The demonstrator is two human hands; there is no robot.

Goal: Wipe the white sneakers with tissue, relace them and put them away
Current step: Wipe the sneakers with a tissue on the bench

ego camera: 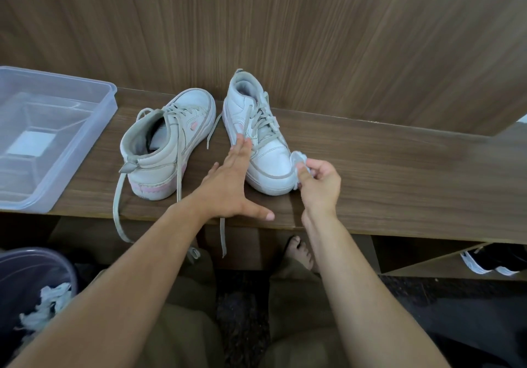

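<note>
Two white sneakers with grey trim stand on a wooden shelf (399,173). The left sneaker (168,145) points away from me, and its loose grey laces (118,210) hang over the shelf's front edge. The right sneaker (262,139) points its toe toward me. My left hand (231,188) is spread flat with its fingers resting against the left side of that sneaker. My right hand (319,185) pinches a crumpled white tissue (298,158) against the right side of the toe.
A clear plastic tub (57,145) sits on the shelf's left end. A bin (37,282) holding used tissue stands at the lower left. A black shoe (493,262) lies on a lower shelf at the right. A wooden wall panel rises behind the shelf.
</note>
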